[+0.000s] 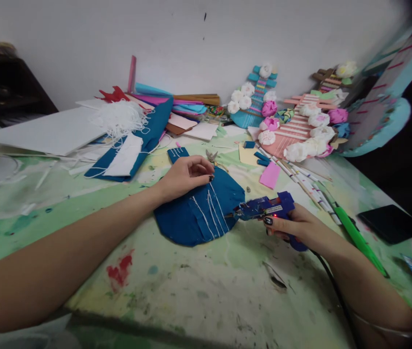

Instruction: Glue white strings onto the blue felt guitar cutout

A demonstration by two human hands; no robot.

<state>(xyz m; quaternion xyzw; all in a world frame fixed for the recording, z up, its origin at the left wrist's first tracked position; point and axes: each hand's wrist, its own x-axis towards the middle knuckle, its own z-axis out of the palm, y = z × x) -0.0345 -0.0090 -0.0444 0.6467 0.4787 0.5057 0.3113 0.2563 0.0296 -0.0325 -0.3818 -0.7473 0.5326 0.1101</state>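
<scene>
A blue guitar-shaped craft piece (176,220) lies flat on the table, with several white strings (211,213) running across it. My left hand (191,174) is over its upper part, thumb and fingers closed on the end of one white string. In my right hand (289,225) is a blue hot glue gun (264,207), its small red light showing. The gun's nozzle points left, at the right-hand edge of the blue piece near the strings' lower ends. Just beyond my left fingers lies a small pair of pliers or cutters (211,156), partly hidden.
Behind stand finished-looking guitar shapes with paper flowers, one blue (244,118) and one pink (282,135). A tangle of white string (122,118) lies on blue sheets at left. A green cutter-like tool (358,237), thin sticks (307,182) and a dark phone (384,223) lie at right.
</scene>
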